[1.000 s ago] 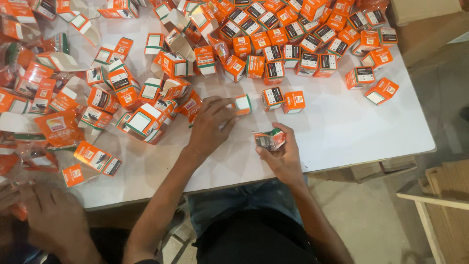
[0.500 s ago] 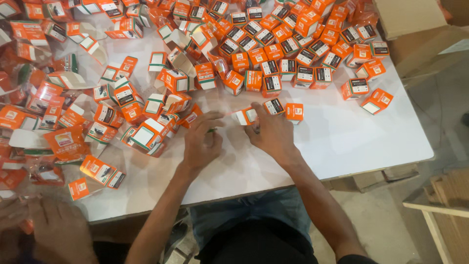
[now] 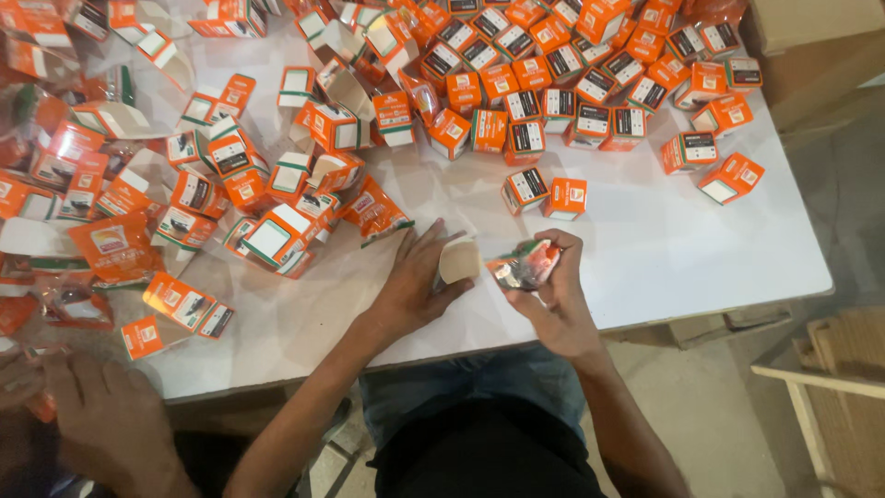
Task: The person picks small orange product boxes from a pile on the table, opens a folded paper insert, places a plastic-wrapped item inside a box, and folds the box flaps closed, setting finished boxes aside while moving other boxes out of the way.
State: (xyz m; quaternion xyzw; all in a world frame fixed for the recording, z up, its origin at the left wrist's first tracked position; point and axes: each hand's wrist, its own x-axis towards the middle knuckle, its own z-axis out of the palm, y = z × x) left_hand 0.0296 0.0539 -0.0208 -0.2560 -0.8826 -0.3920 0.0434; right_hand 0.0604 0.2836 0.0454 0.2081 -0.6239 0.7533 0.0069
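A small open carton, showing its pale inner side, is being held against the white counter by the left hand. The left hand's fingers are lying close together and are being curled around the carton's left side, with the thumb below it. Just to the right of that carton, a small crinkled packet in orange, green and clear film is being pinched by the right hand; its fingers are being bent over the packet's top and pressed onto it, and the packet is being kept just above the counter, near the front edge.

Beyond the open carton, two closed orange cartons are standing side by side on the counter. Farther back from it, a dense cluster of closed orange and black cartons is being kept along the counter's far side. To the left of the open carton, a loose heap of opened cartons and orange film packets is lying spread over the counter.

Well to the left of the open carton, at the counter's front corner, another person's hand is being held low, its fingers loosely spread.
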